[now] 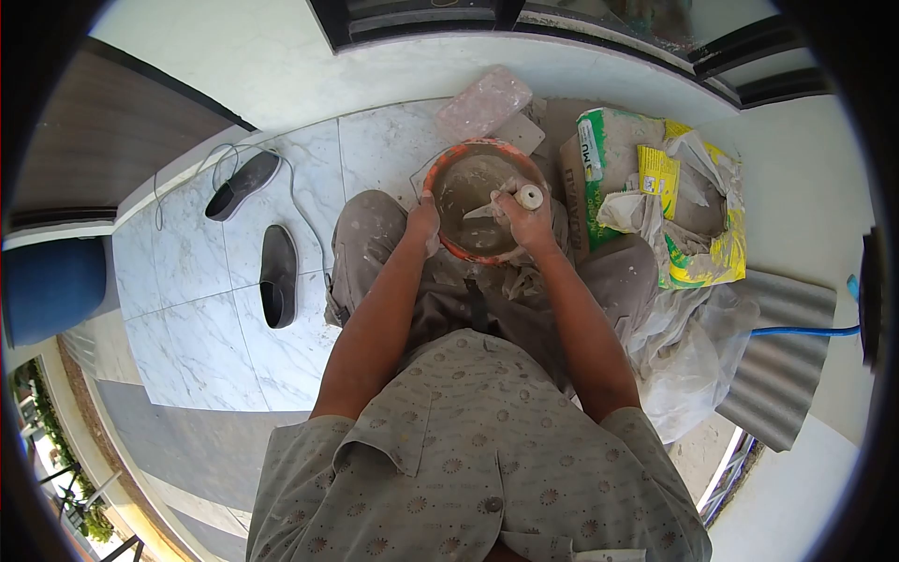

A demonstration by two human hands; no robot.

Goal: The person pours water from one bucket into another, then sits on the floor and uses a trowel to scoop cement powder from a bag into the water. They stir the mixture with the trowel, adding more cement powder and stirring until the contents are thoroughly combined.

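Observation:
Between my knees stands a round bucket (440,245) with an orange, mortar-smeared rim and grey mix inside. My left hand (423,225) grips the bucket's left rim. In my right hand (529,223) is a trowel (530,197), its pale round handle end pointing up and its blade over the mix inside the bucket. To the right of the bucket, a torn yellow and green cement bag (730,253) stands open, with grey powder showing inside.
A pinkish block (484,101) lies behind the bucket by the wall. Two dark shoes (278,272) and a thin cable are on the marble tiles at left. Plastic sheeting (688,375), a corrugated sheet (782,356) and a blue hose (805,330) lie at right.

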